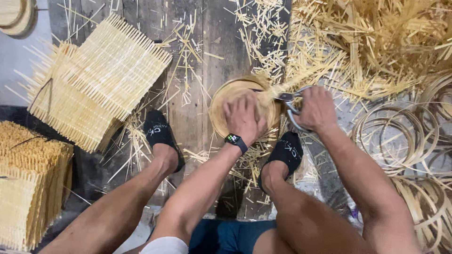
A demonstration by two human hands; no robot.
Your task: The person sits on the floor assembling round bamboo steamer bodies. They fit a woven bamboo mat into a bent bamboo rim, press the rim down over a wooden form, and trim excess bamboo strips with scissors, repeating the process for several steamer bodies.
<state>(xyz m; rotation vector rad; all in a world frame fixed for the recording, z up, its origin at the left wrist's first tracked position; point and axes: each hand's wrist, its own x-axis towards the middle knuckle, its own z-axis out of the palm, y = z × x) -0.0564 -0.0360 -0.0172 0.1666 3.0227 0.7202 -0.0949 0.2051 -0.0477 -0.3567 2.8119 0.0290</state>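
— head view showed it plainly enough: where was the round woven basket (235, 101) in relation to the two hands?

— it sat on the plank floor (188, 56) between the two slippered feet, and the left hand (244, 120) lay flat on top of it, fingers spread and pressing down, not curled round anything.

— and the right hand (316, 109)?

— just to the right of the basket, closed through the handles of the metal shears (288, 99). the blades pointed left — toward the rim, where a tuft of loose strip ends (273, 94) stuck out.

— so which way did the shears' long axis run?

— roughly level across the picture, right to left, meeting the rim at its upper right edge. whether the blades were parted or closed on the strips i could not tell.

— which hand was nearer the tuft?

— the left hand touched the basket itself, but the blade tips were nearest those ends.

— anything around?

— flat woven mats (94, 80) to the left, bent hoops (400, 136) to the right, cuttings everywhere.
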